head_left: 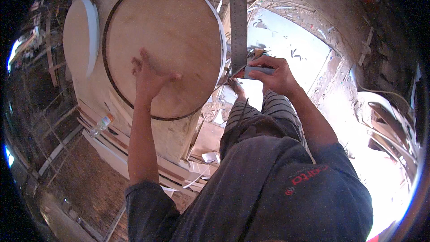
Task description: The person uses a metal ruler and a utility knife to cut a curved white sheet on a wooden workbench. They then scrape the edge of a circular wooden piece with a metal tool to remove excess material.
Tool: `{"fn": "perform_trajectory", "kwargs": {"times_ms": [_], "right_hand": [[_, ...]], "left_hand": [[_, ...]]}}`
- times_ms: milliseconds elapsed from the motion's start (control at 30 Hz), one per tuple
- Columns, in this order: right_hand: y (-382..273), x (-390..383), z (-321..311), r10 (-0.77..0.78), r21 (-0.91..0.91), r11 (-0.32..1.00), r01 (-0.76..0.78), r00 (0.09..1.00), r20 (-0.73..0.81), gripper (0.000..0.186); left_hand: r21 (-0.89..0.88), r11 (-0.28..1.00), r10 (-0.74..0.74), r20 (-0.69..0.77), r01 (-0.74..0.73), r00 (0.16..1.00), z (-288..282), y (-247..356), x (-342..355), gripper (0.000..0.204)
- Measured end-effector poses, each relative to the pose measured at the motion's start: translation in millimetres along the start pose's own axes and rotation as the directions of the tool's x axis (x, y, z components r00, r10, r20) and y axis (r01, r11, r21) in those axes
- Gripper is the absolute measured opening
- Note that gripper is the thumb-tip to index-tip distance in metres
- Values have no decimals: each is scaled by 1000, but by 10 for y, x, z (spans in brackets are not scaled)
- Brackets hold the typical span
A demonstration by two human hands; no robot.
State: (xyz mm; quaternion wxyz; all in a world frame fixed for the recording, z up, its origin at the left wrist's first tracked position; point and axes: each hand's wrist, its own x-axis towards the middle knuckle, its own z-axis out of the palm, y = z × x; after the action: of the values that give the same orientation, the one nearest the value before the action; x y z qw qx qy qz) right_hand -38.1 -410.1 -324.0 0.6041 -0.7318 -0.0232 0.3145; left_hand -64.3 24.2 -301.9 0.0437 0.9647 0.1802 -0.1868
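- Pale plywood made up the round disc, which stood on edge against a stack of boards, its rim carrying a dark line on the left and a white edge strip on the right.
- The left hand lay flat on the disc's face, fingers spread and thumb out, pressing rather than gripping anything.
- The right hand was closed around a small grey tool held at the disc's right rim, where the strip ran; its working tip was too small to make out.
- A long steel ruler stood just beside that rim, behind the tool.
- Judged from this, the disc could roll or tip, since only a flat palm steadied it on its curved edge.
- If the tool was a blade, a slip off the rim would likely carry it toward the striped trouser leg right below.
- The loose strip end could tear or lift if pulled at an angle.
- A plastic bottle lay on the boards, well apart, beside a second white-edged disc.
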Motion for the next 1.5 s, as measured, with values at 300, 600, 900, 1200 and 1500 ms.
{"fn": "perform_trajectory", "kwargs": {"times_ms": [300, 600, 900, 1200, 1500], "right_hand": [[8, -19, 182, -91, -136, 986, 95, 995, 37, 32], [-111, -95, 104, 114, -37, 993, -115, 993, -22, 28], [1, -48, 269, -5, -113, 994, 5, 1000, -3, 28], [73, -102, 638, -78, -22, 997, 77, 997, -17, 27], [146, -312, 732, -100, -104, 990, 97, 995, -26, 29]], "left_hand": [[-32, 999, -17, 48, 19, 999, -96, 103, 8, 167], [-36, 999, -34, 51, 35, 998, -91, 68, 17, 166], [-20, 999, -25, 58, 26, 998, -104, 76, 23, 167], [-28, 999, -20, 71, 22, 997, -196, 149, -11, 167], [2, 1000, -20, 71, 20, 997, -180, 193, 5, 166]]}}
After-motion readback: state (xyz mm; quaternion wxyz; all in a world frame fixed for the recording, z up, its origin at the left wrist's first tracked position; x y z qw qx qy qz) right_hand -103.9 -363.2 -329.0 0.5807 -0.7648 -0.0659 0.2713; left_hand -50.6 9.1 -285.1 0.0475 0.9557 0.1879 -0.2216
